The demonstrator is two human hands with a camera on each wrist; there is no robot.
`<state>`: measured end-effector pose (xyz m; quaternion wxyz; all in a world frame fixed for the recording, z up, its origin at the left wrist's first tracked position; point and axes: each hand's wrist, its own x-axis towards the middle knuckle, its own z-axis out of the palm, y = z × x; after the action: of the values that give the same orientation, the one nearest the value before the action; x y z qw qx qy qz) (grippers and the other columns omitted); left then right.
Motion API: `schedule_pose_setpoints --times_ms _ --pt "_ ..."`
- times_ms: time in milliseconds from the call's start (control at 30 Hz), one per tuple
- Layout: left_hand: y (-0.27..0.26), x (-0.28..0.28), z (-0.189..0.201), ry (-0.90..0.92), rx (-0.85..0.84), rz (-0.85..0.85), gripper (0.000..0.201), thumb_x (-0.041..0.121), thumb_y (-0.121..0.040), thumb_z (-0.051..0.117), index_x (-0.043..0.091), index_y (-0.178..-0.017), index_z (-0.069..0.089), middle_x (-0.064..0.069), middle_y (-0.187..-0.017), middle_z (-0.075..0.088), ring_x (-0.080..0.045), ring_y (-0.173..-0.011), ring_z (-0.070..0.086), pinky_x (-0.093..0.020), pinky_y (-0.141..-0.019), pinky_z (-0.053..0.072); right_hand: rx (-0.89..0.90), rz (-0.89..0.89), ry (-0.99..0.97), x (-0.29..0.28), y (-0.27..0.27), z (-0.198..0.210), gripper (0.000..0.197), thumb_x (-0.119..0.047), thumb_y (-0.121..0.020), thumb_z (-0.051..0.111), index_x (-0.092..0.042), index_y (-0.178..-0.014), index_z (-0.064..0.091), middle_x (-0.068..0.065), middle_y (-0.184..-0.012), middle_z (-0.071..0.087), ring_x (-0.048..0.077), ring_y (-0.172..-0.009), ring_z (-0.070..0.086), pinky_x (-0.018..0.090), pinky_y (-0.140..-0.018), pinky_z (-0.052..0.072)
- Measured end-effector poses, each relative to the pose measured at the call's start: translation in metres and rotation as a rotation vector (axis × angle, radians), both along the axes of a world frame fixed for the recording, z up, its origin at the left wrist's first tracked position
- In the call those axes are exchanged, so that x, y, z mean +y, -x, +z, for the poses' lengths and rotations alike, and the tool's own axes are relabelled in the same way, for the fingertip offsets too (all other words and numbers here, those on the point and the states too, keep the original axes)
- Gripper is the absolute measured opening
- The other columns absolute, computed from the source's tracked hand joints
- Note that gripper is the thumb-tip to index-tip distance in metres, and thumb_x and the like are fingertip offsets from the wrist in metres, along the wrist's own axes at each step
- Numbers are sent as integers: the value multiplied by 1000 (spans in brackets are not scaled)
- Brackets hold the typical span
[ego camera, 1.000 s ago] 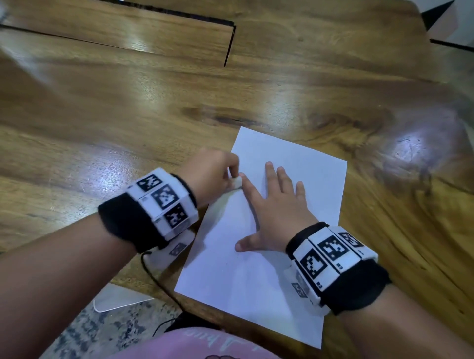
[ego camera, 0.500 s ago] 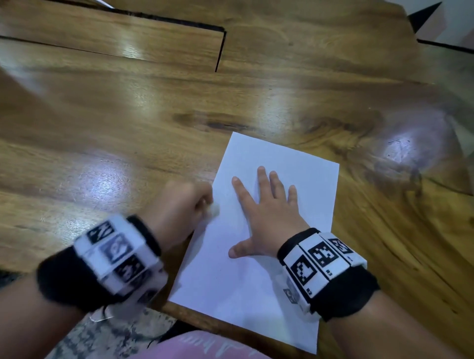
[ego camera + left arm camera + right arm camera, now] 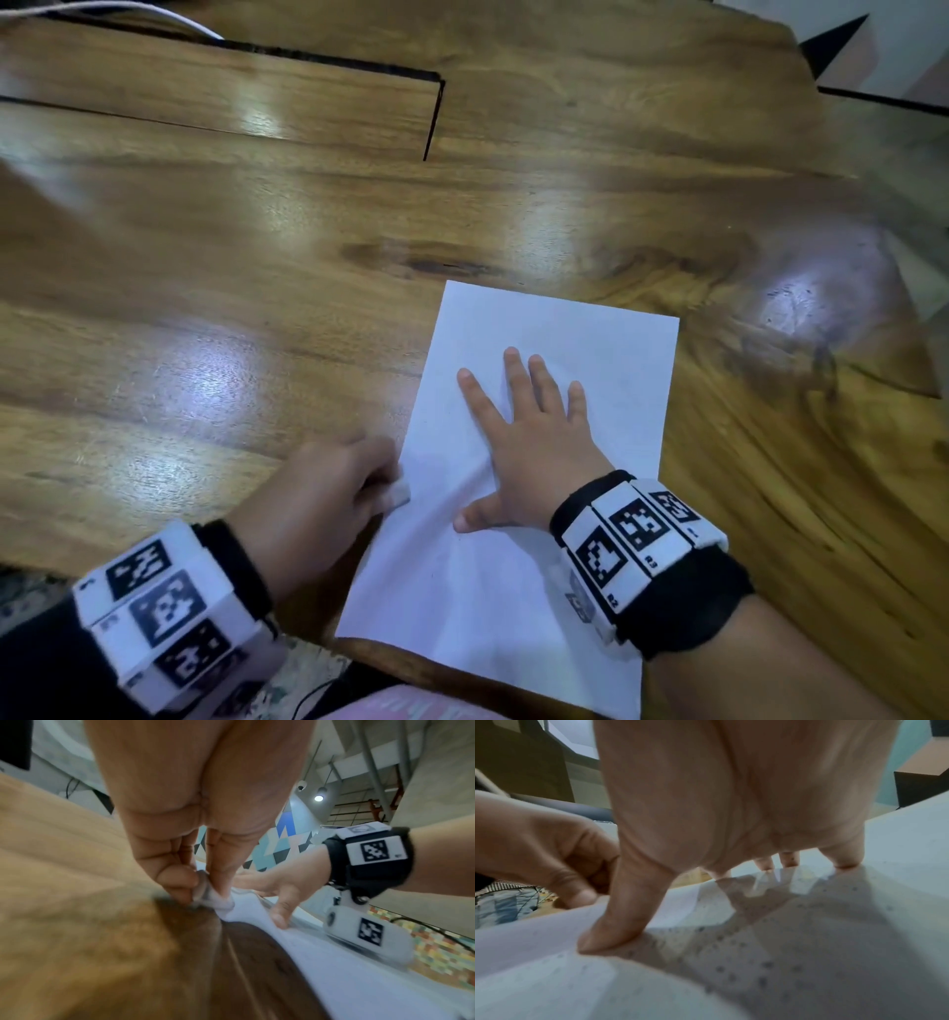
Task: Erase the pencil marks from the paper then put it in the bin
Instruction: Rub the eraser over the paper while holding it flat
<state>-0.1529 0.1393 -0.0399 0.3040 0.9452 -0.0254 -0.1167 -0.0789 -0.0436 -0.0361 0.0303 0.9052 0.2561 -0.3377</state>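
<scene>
A white sheet of paper (image 3: 580, 360) lies on the wooden table near its front edge. My right hand (image 3: 529, 437) presses flat on the sheet, fingers spread and straight. In the right wrist view the paper (image 3: 898, 845) carries small grey crumbs, and my right hand (image 3: 731, 878) touches it with thumb and fingertips. My left hand (image 3: 334, 488) pinches a small white eraser (image 3: 399, 494) at the sheet's left edge. The left wrist view shows the eraser (image 3: 218, 900) held between thumb and fingers of my left hand (image 3: 203, 882), touching the paper (image 3: 321, 953). No pencil marks show on the sheet.
The wooden table (image 3: 205, 308) spreads far to the left and back, with a dark seam (image 3: 434, 118) in its top. A white cable (image 3: 118, 7) lies at the far left corner. A patterned rug (image 3: 298, 683) shows below the front edge. No bin is in view.
My left hand has drawn the eraser back from beside the right index finger to the sheet's left edge, nearer me. The right hand stays flat on the paper.
</scene>
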Motion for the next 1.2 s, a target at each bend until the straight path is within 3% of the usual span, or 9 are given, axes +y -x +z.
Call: schedule_pose_setpoints --times_ms 133,233,500,667,867,1067,1133,1200 --pt "-23 -1 8 -35 -39 12 14 25 -78 68 17 -71 58 8 -69 49 -7 -66 45 -15 -59 33 2 -7 -8 0 0 0 128 -70 -68 66 -33 -144 -30 12 -147 -43 33 -137 -37 58 -111 -14" --pt "-32 -4 13 -55 -21 19 12 23 -78 67 17 -73 58 2 -74 54 -17 -71 48 -28 -63 38 2 -24 -10 -1 0 -1 130 -72 -66 67 -33 -143 -31 12 -145 -46 32 -135 -38 58 -111 -15" --pt "-35 -14 13 -44 9 41 10 27 -78 66 18 -78 61 1 -76 54 -16 -73 50 -32 -69 44 13 -59 -41 3 -2 -3 129 -73 -66 65 -34 -142 -32 13 -142 -49 32 -132 -43 57 -111 -17" --pt "-39 -12 9 -38 46 64 10 26 -78 66 18 -78 61 -1 -77 57 -19 -74 51 -32 -68 43 18 -74 -62 -6 -7 0 129 -71 -66 67 -35 -143 -31 13 -144 -47 32 -132 -43 54 -112 -17" --pt "-57 -14 15 -60 25 71 12 28 -78 66 17 -80 61 7 -66 55 -12 -63 48 -23 -53 33 4 -19 -112 -10 -10 -2 127 -65 -67 71 -37 -146 -24 3 -149 -42 24 -139 -35 45 -117 -11" --pt "-76 -30 8 -63 20 114 12 23 -81 63 14 -89 62 -3 -79 60 -21 -76 53 -27 -65 35 -21 -15 -117 -10 -10 -4 128 -65 -66 72 -37 -147 -23 2 -150 -40 23 -140 -33 44 -117 -12" --pt "-60 -27 6 -52 -18 96 9 22 -81 62 14 -81 61 -3 -77 55 -20 -72 47 -27 -59 28 -18 -16 -111 -10 -10 -5 129 -64 -66 73 -36 -147 -24 2 -149 -41 23 -140 -33 44 -117 -12" --pt "-33 -20 4 -47 -31 38 20 21 -81 63 24 -65 52 0 -67 49 -19 -64 43 -26 -55 28 -18 -18 -112 -11 -10 -5 130 -64 -66 73 -35 -147 -24 2 -149 -41 23 -139 -34 44 -117 -12"
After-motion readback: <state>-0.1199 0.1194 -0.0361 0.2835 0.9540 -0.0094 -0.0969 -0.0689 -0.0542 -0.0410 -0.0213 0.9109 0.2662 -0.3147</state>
